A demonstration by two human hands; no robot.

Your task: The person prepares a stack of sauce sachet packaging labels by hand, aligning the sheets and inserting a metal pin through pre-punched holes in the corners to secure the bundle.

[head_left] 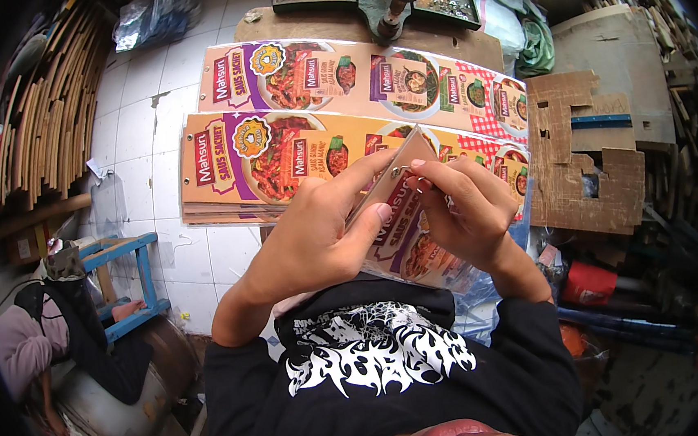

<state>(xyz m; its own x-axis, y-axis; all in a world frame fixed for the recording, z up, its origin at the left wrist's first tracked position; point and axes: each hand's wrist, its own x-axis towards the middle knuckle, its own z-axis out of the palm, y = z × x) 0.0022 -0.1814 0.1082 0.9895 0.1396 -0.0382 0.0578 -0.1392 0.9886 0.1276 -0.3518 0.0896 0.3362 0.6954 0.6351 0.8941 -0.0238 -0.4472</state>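
Note:
My left hand (317, 229) grips the edge of a printed cardboard sign (405, 250), fingers behind and thumb in front, tilted up close to my chest. The sign shows pictures of food, and a metal eyelet (396, 172) sits near its top corner. Close by that corner, the fingertips of my right hand (475, 208) are pinched together; a small shiny bit shows there, too small to name. Beyond my hands lie a stack of similar orange signs (228, 196) and, farther off, another group of such signs (228, 88), with eyelets along their left edges.
A dark metal press (389, 24) stands at the far side between trays of small metal pieces (448, 1). Cut cardboard (585, 191) lies at right. Cardboard sheets (53, 102) lean at left, near a blue frame (150, 270). Another person (27, 342) is at lower left.

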